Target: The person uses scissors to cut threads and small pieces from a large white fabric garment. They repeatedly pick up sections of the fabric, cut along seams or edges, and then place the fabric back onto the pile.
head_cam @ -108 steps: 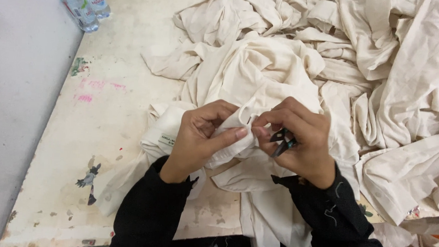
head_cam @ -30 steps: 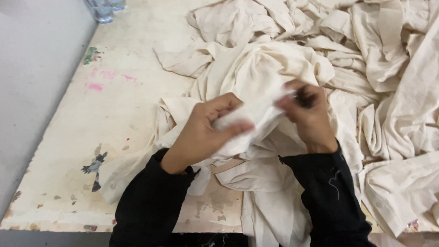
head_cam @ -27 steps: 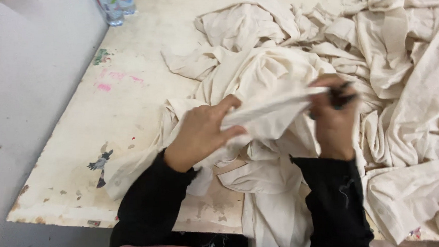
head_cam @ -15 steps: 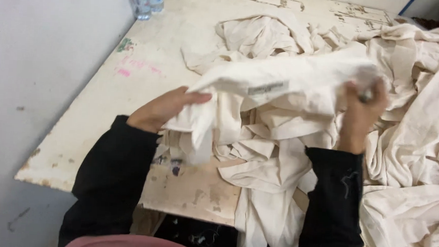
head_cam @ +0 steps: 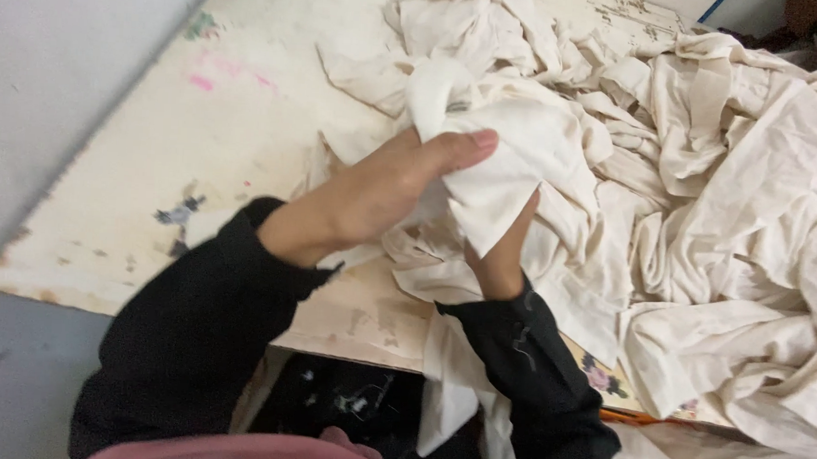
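Two hands in black sleeves are clamped on one cream cloth piece (head_cam: 512, 161), soft and creased, held bunched just above the near edge of the worktop (head_cam: 145, 172): the left hand (head_cam: 383, 187) grips it from the top, and the right hand (head_cam: 502, 252) is pushed up under its folds. Beneath it the worktop is pale, worn board with chipped paint and pink smears, beside a grey floor (head_cam: 39, 66). Beyond and to the right lies one big heap of cream cloth (head_cam: 705, 160), its pieces too tangled to count.

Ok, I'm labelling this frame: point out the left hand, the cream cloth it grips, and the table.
left hand (head_cam: 387, 187), head view, back of hand
cream cloth (head_cam: 522, 156), head view, bunched fold
table (head_cam: 168, 168), head view, bare top
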